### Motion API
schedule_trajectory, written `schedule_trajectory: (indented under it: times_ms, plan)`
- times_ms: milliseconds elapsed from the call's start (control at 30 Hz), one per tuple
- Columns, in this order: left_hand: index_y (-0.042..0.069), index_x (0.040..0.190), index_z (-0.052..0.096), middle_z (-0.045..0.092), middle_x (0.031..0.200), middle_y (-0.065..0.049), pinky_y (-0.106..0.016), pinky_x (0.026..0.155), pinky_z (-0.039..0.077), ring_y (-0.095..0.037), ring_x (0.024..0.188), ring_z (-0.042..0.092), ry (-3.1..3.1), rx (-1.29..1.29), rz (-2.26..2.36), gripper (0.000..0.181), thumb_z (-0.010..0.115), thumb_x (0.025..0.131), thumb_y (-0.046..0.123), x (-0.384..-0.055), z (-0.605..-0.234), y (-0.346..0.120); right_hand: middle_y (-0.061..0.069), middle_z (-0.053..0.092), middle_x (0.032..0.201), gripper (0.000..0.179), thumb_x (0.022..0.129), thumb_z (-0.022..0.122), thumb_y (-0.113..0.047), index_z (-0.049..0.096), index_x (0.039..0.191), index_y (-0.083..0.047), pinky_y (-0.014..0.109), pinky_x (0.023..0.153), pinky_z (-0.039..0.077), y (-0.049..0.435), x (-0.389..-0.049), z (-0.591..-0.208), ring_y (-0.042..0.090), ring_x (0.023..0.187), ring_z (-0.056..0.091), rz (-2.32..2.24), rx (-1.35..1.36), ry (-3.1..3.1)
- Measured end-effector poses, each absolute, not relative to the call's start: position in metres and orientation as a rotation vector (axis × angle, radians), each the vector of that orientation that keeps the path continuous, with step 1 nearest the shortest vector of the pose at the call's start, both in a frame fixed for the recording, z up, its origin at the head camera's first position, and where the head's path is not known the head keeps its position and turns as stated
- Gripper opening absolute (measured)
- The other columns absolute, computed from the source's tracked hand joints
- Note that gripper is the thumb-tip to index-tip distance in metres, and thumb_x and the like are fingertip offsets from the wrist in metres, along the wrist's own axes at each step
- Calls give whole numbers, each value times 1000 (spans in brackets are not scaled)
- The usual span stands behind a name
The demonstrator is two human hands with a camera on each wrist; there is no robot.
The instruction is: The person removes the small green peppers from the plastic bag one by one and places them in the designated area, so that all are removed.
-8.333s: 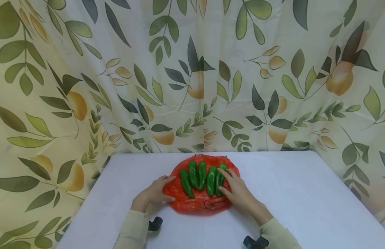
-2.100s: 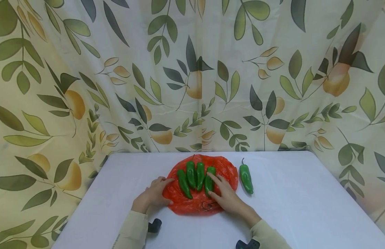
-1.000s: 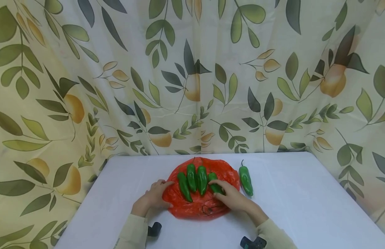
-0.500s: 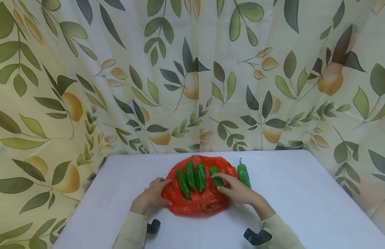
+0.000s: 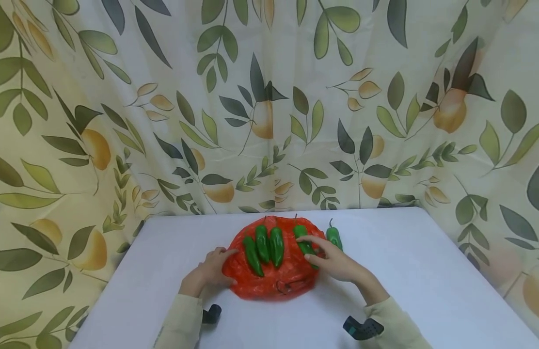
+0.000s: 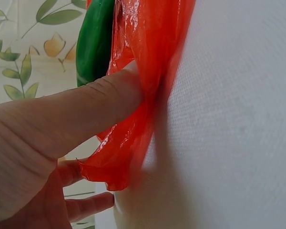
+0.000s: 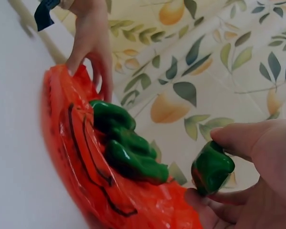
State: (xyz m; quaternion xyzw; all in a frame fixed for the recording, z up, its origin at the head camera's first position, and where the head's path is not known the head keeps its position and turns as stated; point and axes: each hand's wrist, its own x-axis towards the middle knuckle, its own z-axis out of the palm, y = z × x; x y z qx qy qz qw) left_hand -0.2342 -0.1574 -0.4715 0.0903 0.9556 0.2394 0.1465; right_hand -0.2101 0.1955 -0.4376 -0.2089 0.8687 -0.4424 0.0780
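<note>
leaf-print cloth hangs behind a white table, where the right hand pinches a green pepper and the left hand grips a red bag.

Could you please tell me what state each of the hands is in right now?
Left hand: open, touching the side of the red plastic bag.
Right hand: closed, holding a green pepper between thumb and fingers.
</note>
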Motion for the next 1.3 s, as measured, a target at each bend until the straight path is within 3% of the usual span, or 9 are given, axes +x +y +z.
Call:
schedule_trajectory:
  times_ms: [133,233,300,500,700,900,1300]
  plan:
    - [26,148,51,45,149,-14,-77,107,35,-37,138,40,2751,258,692,82,89,75,27,-234,-474,-159,19,57,129,44,101,61,-18,52,144,-15,31,75,56,201,-209,-439,26,103,55,-1352,-579,2632]
    - [26,148,51,45,149,-14,-77,106,36,-37,137,40,2753,261,688,82,89,76,27,-234,-474,-159,13,57,102,45,100,62,-18,52,144,-14,24,64,48,205,-207,-440,20,88,52,-1379,-549,2666]
    - [26,148,51,45,149,-13,-77,107,36,-37,137,41,2757,256,684,82,88,76,27,-234,-474,-160,11,53,96,45,100,62,-18,52,144,-14,22,62,47,208,-206,-441,18,83,52,-1397,-543,2695]
    - [25,148,51,46,148,-13,-76,106,37,-36,136,41,2766,242,688,81,89,76,27,-231,-475,-163,20,57,124,48,100,63,-17,50,146,-14,26,66,56,218,-204,-441,23,91,57,-1466,-487,2740]
    - [25,148,51,44,150,-13,-75,107,37,-37,138,40,2759,259,690,81,88,76,28,-233,-475,-161,27,43,147,48,99,63,-13,50,145,-14,27,68,59,231,-202,-437,33,104,57,-1393,-397,2895]
    - [25,148,51,44,150,-13,-76,107,36,-37,138,40,2766,274,696,82,89,76,27,-236,-475,-160,33,37,150,47,98,64,-12,52,144,-14,35,71,62,243,-209,-437,43,111,57,-1270,-373,3037]
    - [25,148,50,43,152,-14,-76,108,35,-38,140,39,2767,268,685,82,88,76,28,-235,-478,-160,33,39,149,50,100,62,-12,47,148,-11,40,74,61,261,-214,-444,43,107,61,-1248,-335,3046]
